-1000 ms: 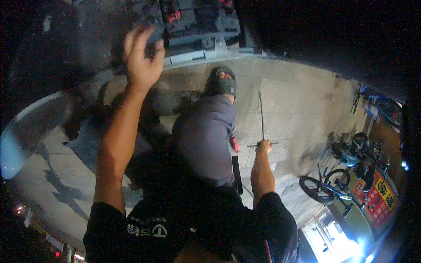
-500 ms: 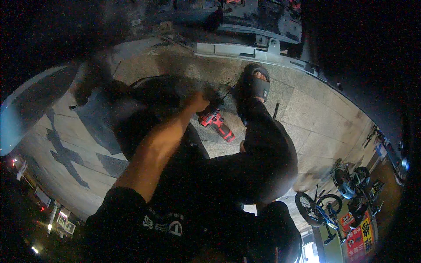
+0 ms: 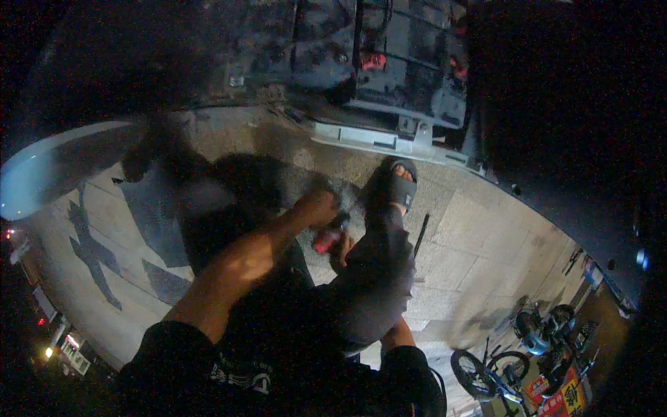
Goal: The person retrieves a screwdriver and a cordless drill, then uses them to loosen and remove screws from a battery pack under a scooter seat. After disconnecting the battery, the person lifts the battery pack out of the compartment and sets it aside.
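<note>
My left hand (image 3: 317, 206) reaches out over the pavement, its fingers curled and smeared by motion. Whatever it grips is too dark and blurred to name. Just below it, a red and black cordless drill (image 3: 326, 240) appears foreshortened and blurred. My right hand (image 3: 344, 249) is at the drill's handle end, closed round it, partly covered by my bent leg (image 3: 379, 278). Only a short stretch of my right forearm (image 3: 398, 335) shows beyond that leg. A sandaled foot (image 3: 401, 184) of mine rests on the paving just ahead of the drill.
A dark vehicle body (image 3: 410, 76) with a pale lower step (image 3: 368, 136) stands across the far side. A curved light panel (image 3: 42, 170) lies at the left. A thin dark rod (image 3: 422, 234) is right of my leg. A bicycle (image 3: 490, 372) and parked scooters (image 3: 545, 333) stand lower right.
The view has tipped up, showing more of the vehicle. The drill has turned and now looks shorter, with my right hand showing at it. My left hand stays close beside it.
</note>
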Demonstrator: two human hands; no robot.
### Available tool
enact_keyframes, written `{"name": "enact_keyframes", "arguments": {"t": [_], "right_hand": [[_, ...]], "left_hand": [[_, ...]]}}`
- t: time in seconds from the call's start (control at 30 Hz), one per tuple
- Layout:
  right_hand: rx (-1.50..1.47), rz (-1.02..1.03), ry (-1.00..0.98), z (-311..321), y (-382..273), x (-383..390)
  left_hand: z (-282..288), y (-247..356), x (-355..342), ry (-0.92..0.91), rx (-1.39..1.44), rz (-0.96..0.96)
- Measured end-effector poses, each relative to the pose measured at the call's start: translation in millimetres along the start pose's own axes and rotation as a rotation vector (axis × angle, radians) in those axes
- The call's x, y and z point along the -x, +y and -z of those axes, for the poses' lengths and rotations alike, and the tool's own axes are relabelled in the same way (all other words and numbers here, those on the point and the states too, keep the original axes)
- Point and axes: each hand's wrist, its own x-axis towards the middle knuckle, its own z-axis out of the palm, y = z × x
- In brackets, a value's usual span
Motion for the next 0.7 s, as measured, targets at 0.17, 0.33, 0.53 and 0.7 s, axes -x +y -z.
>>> {"name": "enact_keyframes", "arguments": {"t": [0.17,0.33,0.53,0.7], "right_hand": [[0.093,0.197,-0.19,51,-26,55],[0.139,0.312,-0.315,133,-26,123],[-0.389,0.209,-0.119,237,-26,168],[-0.342,0.828,0.054,302,-93,165]], "left_hand": [[123,90,85,0.308,0.081,-0.318],[231,110,85,1.308,-0.119,-0.567],[273,93,51,1.221,-0.169,-0.588],[261,96,58,1.348,-0.232,-0.56]]}}
